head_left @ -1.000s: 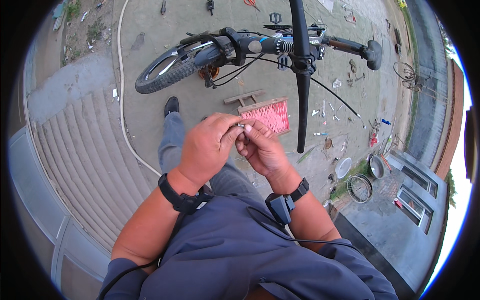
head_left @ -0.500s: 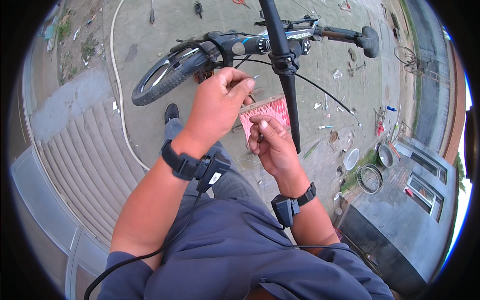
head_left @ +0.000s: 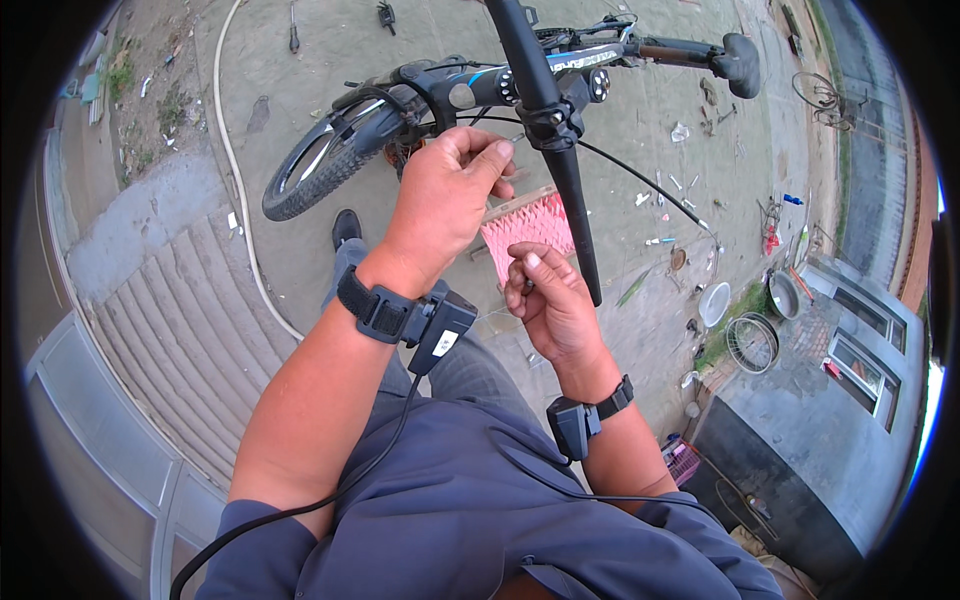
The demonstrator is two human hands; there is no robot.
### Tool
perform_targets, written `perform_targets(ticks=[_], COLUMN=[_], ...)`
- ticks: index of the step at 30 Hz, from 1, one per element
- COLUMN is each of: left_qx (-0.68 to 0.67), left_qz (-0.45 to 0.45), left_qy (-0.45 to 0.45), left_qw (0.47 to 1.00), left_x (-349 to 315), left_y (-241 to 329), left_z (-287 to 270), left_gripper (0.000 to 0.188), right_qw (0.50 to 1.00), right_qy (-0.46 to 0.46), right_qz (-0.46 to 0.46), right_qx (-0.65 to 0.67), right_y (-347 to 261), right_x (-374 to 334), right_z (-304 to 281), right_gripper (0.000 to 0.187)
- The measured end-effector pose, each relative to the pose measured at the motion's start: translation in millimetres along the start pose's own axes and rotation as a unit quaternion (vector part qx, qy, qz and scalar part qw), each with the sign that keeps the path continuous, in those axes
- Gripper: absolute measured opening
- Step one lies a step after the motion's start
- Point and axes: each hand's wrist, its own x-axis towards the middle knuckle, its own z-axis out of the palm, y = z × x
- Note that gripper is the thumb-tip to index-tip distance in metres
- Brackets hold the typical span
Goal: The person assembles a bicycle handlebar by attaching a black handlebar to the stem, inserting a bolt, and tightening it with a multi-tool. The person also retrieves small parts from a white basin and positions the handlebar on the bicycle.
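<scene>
My left hand (head_left: 445,195) is closed in a pinch beside the bicycle's black handlebar (head_left: 573,205). A thin piece with a pale tip (head_left: 517,138) sticks out from its fingertips toward the handlebar clamp (head_left: 553,125). Lower and to the right, my right hand (head_left: 553,300) has its fingers curled and its thumb pressed against them; anything between them is too small to make out. Behind the hands is a red-and-white patterned piece (head_left: 528,225) with a wooden edge. The bicycle (head_left: 595,58) stands with its knobby front wheel (head_left: 330,160) to the left. A black cable (head_left: 650,183) runs out rightward from near the handlebar.
Small tools and scraps lie about the concrete floor, including a screwdriver (head_left: 294,35). A pale hose (head_left: 222,110) runs along the left, near ridged steps (head_left: 190,310). A basin (head_left: 714,303) and a bare wheel rim (head_left: 752,342) sit at right by a grey wall (head_left: 770,430).
My left hand has risen slightly, bringing the thin tip closer to the handlebar clamp. My right hand has sunk a little, still curled. The whole view has shifted slightly.
</scene>
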Motion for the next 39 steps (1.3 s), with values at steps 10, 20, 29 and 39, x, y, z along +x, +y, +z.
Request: perform_targets(ticks=[10, 20, 29, 39], left_qx=[0.026, 0.005, -0.051, 0.059], left_qz=[-0.003, -0.006, -0.043, 0.035], left_qy=[-0.013, -0.014, -0.055, -0.029], left_qw=[1.000, 1.000, 0.996, 0.997], left_x=[4.0, 7.8, 13.6, 10.8], left_y=[-1.0, 2.4, -3.4, -6.2], left_z=[6.1, 9.1, 2.3, 6.9], left_gripper=[0.020, 0.018, 0.019, 0.017], right_qw=[1.000, 1.000, 1.000, 1.000], right_qy=[0.006, 0.007, 0.011, 0.012], right_qz=[0.010, 0.017, 0.017, 0.013], right_qx=[-0.001, 0.007, 0.015, 0.021], right_y=[-3.1, -5.7, -7.2, -6.3], right_x=[2.8, 6.4, 6.3, 1.9], right_z=[1.2, -0.3, -2.0, -7.0], right_gripper=[0.021, 0.022, 0.023, 0.023])
